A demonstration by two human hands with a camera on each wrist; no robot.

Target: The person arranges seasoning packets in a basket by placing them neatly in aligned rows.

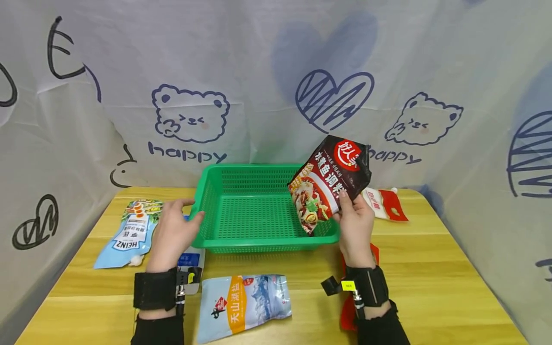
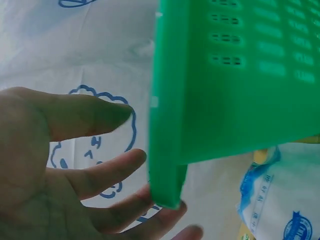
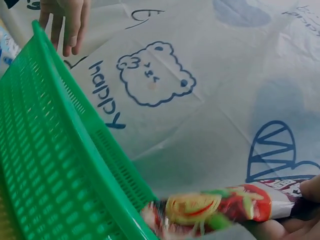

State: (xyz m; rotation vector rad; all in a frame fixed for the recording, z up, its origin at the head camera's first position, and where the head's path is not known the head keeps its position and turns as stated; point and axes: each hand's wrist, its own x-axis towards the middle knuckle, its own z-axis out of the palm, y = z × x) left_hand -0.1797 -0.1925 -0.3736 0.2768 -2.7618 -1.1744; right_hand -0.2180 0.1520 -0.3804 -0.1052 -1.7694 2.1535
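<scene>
One wooden table (image 1: 431,268) bears a green basket (image 1: 258,245), no packet visible inside; the work looks barely begun. Outside lie a salt bag (image 1: 258,302), a Heinz pouch (image 1: 129,235) and other packets (image 1: 375,203). A dark seasoning packet (image 1: 316,191) tilts over the basket's right end, gripped by the right hand (image 1: 357,223); the left hand (image 1: 174,232) spreads its fingers by the left rim.

A black-and-red seasoning packet (image 1: 321,191), printed with white Chinese characters, a round red logo and a picture of a garnished dish, is held aslant, its top leaning right and its lower end over the right side of a basket (image 1: 265,243). The rectangular green plastic basket sits upright, its sides and floor pierced with slots. Whether the packet's lower end touches the rim is unclear.
</scene>
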